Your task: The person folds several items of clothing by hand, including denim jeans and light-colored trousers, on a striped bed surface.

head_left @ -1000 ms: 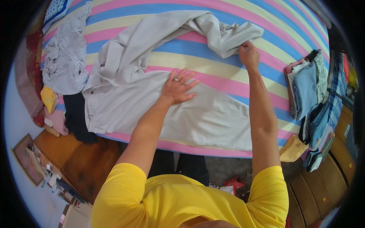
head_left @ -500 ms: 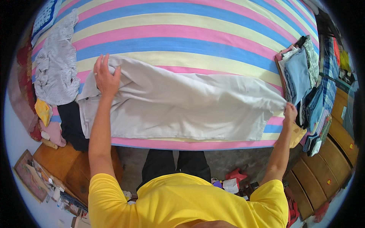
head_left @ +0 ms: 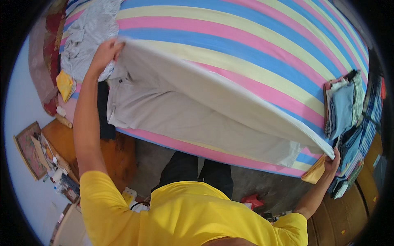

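Note:
A pair of light grey trousers [head_left: 197,110] stretches lengthwise across the near side of the bed, waist end at the left. My left hand [head_left: 108,53] is closed on the far corner of the waist end, lifting it off the bed; a dark button shows near the waistband. At the other end, my right hand [head_left: 333,160] pinches the leg hem. Between both hands the upper layer hangs raised and taut, while the lower layer lies on the striped bed sheet [head_left: 230,47].
A crumpled pale patterned garment [head_left: 88,41] lies beyond my left hand, with a yellow cloth [head_left: 65,85] and a black cloth [head_left: 106,112] nearby. Stacked folded clothes [head_left: 342,106] sit at the right. Wooden drawers [head_left: 340,213] stand below them; a wooden cabinet [head_left: 90,151] is at the left.
My left hand has gone from lying open on the trousers to gripping and raising their waist corner. My right hand still grips the hem. The whole view has turned, tilting the bed.

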A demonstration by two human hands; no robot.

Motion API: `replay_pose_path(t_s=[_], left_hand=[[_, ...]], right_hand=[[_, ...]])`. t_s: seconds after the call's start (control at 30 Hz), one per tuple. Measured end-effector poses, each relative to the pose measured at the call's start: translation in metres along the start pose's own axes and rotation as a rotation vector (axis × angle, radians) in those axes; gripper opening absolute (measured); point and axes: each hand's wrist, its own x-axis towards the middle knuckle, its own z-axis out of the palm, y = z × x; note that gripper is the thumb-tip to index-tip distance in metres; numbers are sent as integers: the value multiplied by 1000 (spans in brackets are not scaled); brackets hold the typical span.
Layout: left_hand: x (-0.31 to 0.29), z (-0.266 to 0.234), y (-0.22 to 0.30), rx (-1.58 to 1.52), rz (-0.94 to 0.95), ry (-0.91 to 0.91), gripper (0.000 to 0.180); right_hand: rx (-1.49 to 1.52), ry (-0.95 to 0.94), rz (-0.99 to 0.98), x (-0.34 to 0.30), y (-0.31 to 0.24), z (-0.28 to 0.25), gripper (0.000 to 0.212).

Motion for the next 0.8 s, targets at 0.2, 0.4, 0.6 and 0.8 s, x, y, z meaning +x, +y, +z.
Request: replay_pose_path(t_s=[0.2,0.4,0.6,0.8], left_hand=[[59,-2,21,-471,209,291,87],[22,36,-68,-153,-617,41,63],[22,102,-21,-928,-746,407,58],[-32,149,34,63,-150,219,43]], right_hand=[[-534,185,-115,73,31,131,40],[-1345,107,-488,66,110,235,47],[-1588,225,-441,66,157,322,73],[-1564,477,-431,80,173,312,74]])
